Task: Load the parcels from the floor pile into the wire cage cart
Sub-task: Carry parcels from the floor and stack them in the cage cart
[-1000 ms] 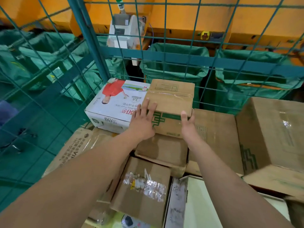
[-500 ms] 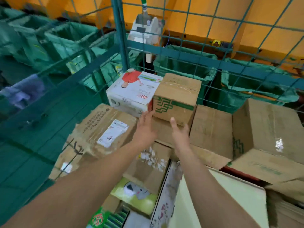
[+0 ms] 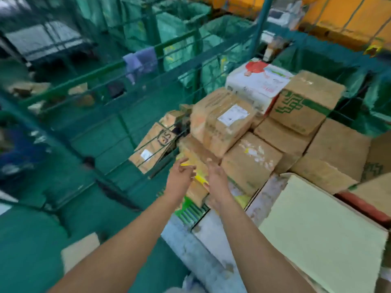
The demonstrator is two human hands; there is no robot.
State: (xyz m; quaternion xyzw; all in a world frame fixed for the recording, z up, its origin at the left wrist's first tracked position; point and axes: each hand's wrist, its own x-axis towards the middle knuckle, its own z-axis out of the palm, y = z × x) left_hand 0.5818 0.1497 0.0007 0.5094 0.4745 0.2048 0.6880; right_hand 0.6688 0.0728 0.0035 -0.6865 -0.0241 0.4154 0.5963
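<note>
The green wire cage cart (image 3: 135, 68) holds several stacked parcels. A brown box with green print (image 3: 304, 102) sits on top at the back, beside a white box with a red picture (image 3: 258, 81). In front of them lie a taped brown box with a white label (image 3: 224, 121) and another brown box (image 3: 251, 161). My left hand (image 3: 179, 178) and my right hand (image 3: 216, 182) hover empty over the near left corner of the stack, fingers relaxed, above a yellow-green parcel (image 3: 198, 176). The picture is blurred by motion.
A flat brown parcel (image 3: 154, 144) leans against the cart's left mesh wall. A large pale yellow box (image 3: 323, 233) fills the near right. Green sacks (image 3: 175, 30) hang beyond the cage. A piece of cardboard (image 3: 80, 252) lies on the green floor at lower left.
Both hands have let go of the green-printed box, which stays on top of the stack, and drawn back toward me. My view has swung to the left.
</note>
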